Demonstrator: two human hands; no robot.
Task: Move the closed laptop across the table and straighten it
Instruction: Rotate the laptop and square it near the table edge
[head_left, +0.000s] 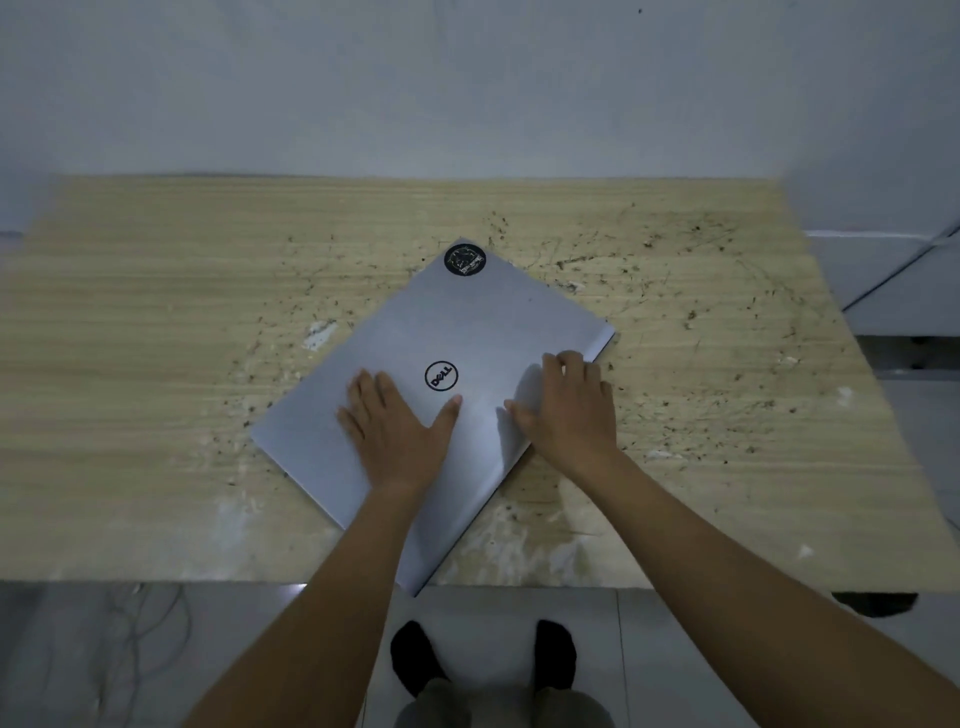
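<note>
A closed silver laptop (467, 322) lies on the wooden table (156, 338), turned roughly 45 degrees to the table's edges. It bears a round black logo in the middle and a round black sticker at its far corner. Its near corner sticks out past the table's front edge. My left hand (395, 426) rests flat on the lid, fingers spread, left of the logo. My right hand (569, 405) lies over the laptop's right edge, its fingers on the lid and its heel toward the table.
The tabletop is scratched and speckled with dark marks, mostly right of centre. A grey wall (467, 93) runs along the table's far edge. Thin cables (135, 629) lie on the tiled floor at lower left. My feet (415, 660) stand just before the table.
</note>
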